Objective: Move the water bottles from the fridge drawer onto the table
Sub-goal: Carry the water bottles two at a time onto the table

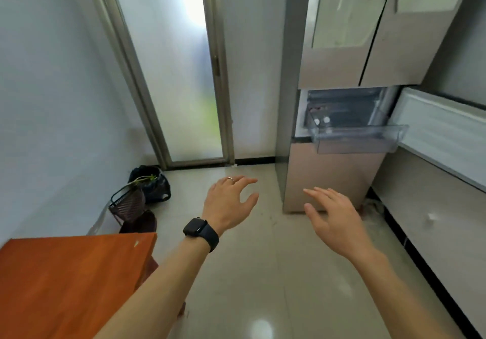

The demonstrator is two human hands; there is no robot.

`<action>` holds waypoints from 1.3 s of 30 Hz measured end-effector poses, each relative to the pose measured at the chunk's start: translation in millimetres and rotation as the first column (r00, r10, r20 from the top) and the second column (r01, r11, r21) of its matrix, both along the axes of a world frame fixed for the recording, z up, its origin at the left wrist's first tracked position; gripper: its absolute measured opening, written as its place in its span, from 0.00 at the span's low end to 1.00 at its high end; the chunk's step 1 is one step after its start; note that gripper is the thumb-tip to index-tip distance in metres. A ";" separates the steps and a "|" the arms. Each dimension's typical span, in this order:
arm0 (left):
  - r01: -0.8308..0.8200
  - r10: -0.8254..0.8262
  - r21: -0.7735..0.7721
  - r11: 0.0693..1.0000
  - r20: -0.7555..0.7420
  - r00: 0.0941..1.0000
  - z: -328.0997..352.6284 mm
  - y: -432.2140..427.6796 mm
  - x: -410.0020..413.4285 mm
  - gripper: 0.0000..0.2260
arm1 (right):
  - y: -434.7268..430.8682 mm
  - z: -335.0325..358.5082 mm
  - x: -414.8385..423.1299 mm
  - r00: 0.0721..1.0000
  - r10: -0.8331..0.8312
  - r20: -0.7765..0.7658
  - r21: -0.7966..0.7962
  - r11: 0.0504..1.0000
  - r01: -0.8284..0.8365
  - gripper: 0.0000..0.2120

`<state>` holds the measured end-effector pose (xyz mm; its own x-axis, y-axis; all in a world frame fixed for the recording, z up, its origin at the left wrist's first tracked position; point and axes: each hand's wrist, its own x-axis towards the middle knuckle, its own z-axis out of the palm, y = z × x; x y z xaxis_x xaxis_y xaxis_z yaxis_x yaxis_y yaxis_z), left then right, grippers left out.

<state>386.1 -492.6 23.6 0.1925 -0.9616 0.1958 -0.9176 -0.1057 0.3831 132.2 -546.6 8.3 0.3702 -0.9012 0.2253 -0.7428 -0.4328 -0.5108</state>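
Looks barely started tbh; left hand (pixel 228 204) and right hand (pixel 334 215) are both spread and empty, well short of the pulled-out fridge drawer (pixel 357 138); two water bottles (pixel 326 119) (just white caps showing) sit in it; none on the visible bit of the table (pixel 65 273).

Looks like a home kitchen: a tall beige fridge (pixel 339 57) stands on glossy floor tiles (pixel 263 280), its clear drawer (pixel 357 137) pulled out, a frosted-glass door (pixel 178 75) left of it, an orange wooden desk (pixel 65 283) nearer.
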 end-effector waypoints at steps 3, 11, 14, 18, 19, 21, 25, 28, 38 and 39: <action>0.070 -0.071 -0.029 0.997 -0.034 0.997 2.3 -69.5 -17.7 0.19 | -54.1 5.0 -22.3 0.999 -0.054 0.007 0.000 0.999 0.054 0.20; 0.188 -0.187 -0.001 0.982 -0.098 0.977 -15.0 -270.6 -54.1 0.20 | -219.5 -1.2 -49.5 0.990 -0.144 -0.007 0.076 0.987 0.144 0.20; 0.228 -0.225 0.014 0.974 -0.109 0.968 -17.3 -339.7 -67.5 0.19 | -277.8 -3.7 -56.4 0.989 -0.146 -0.037 0.104 0.983 0.149 0.21; 0.261 -0.258 0.027 0.965 -0.094 0.962 -13.0 -419.9 -83.8 0.19 | -348.1 -4.2 -68.0 0.983 -0.174 -0.063 0.101 0.979 0.180 0.21; 0.268 -0.265 0.033 0.963 -0.092 0.960 -12.6 -437.7 -87.4 0.19 | -364.7 -5.2 -71.5 0.981 -0.180 -0.067 0.103 0.977 0.187 0.21; 0.278 -0.273 0.042 0.960 -0.095 0.957 -14.0 -471.6 -93.7 0.19 | -397.0 -8.9 -78.4 0.980 -0.184 -0.075 0.111 0.975 0.192 0.21; 0.278 -0.266 0.084 0.957 -0.135 0.955 -29.5 -536.9 -108.4 0.20 | -464.2 -23.7 -95.8 0.981 -0.181 -0.066 0.160 0.969 0.189 0.22; 0.242 -0.209 0.133 0.961 -0.221 0.953 -54.2 -584.2 -121.3 0.21 | -519.6 -40.1 -107.6 0.989 -0.139 -0.049 0.205 0.968 0.146 0.21; 0.002 0.179 0.371 0.928 -0.452 0.874 -109.8 -710.5 -178.0 0.21 | -697.0 -93.8 -125.4 0.989 0.125 -0.076 0.382 0.920 -0.087 0.23; -0.025 0.235 0.395 0.918 -0.493 0.837 -114.0 -719.8 -182.3 0.21 | -712.0 -99.9 -124.0 0.982 0.161 -0.096 0.386 0.916 -0.113 0.23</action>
